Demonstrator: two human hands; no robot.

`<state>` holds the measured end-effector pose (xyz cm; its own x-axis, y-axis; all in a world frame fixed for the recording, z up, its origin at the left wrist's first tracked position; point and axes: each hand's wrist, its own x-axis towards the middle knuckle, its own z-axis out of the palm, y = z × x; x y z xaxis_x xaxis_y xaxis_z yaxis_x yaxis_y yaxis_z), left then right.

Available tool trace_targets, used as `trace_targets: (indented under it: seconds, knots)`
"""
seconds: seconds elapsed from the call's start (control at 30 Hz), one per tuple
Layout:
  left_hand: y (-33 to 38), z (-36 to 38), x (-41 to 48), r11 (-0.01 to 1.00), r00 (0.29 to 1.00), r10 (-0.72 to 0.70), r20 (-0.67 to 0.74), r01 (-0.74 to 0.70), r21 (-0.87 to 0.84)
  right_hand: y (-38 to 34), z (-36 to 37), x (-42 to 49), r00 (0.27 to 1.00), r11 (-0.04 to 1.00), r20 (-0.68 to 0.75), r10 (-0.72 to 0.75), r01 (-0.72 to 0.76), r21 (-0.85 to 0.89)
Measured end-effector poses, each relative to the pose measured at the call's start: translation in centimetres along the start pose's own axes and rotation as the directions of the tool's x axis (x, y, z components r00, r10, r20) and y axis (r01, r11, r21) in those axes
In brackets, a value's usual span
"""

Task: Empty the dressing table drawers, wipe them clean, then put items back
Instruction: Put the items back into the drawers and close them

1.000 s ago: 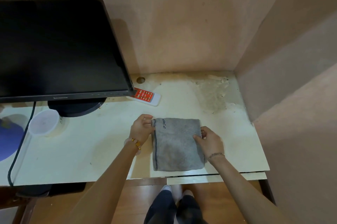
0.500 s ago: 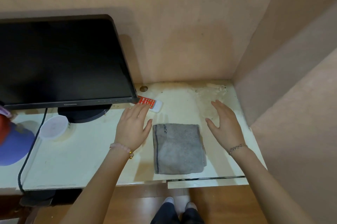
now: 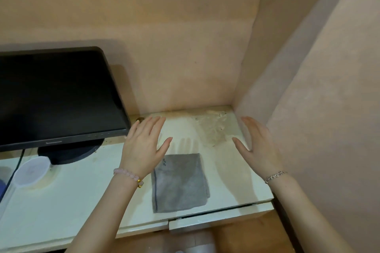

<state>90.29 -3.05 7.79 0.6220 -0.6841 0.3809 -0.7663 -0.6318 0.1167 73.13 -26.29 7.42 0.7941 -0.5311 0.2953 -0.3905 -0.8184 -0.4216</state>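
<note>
Your left hand and right hand hover spread and empty; the folded cloth lies near the tabletop's front edge, so wiping looks finished.

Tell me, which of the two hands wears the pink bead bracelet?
The left hand, the one nearer the monitor, wears the pink bead bracelet. The right hand, beside the side wall, wears a thin silver chain instead.

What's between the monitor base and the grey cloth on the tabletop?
Only the left hand hovers there over bare tabletop, per head view; monitor base, grey cloth.
</note>
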Motion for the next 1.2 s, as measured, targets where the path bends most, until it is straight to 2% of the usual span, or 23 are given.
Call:
trace_targets:
  seconds: [0.13, 0.3, 0.53, 0.63, 0.87, 1.2]
  knots:
    - [2.3, 0.1, 3.0, 0.991, 0.992, 0.121, -0.018, -0.122, -0.056, 1.2, -2.7, -1.4, 0.993, 0.996, -0.094, 0.073, -0.078, -0.046]
    - [4.7, 0.3, 6.3, 0.945, 0.952, 0.306, 0.011, -0.302, -0.129, 1.3, -5.7, -5.0, 0.943, 0.947, -0.234, 0.237, -0.278, -0.164]
    - [7.1, 0.5, 6.9, 0.749, 0.787, 0.616, -0.037, -0.600, -0.283, -3.0, -6.9, -14.0, 0.769, 0.799, -0.432, 0.471, -0.580, -0.160]
    - [8.3, 0.6, 5.7, 0.653, 0.705, 0.707, -0.059, -0.683, -0.326, -5.7, -6.9, -18.6, 0.669, 0.709, -0.507, 0.544, -0.690, -0.149]
    - [12.4, -0.6, 0.8, 0.418, 0.507, 0.856, -0.099, -0.793, -0.444, -12.2, -7.5, -30.2, 0.366, 0.447, -0.667, 0.649, -0.893, -0.055]
    - [22.5, -4.1, -11.1, 0.031, 0.171, 0.961, -0.219, -0.849, -0.528, -20.4, -8.6, -45.7, -0.037, 0.099, -0.760, 0.649, -0.986, 0.133]
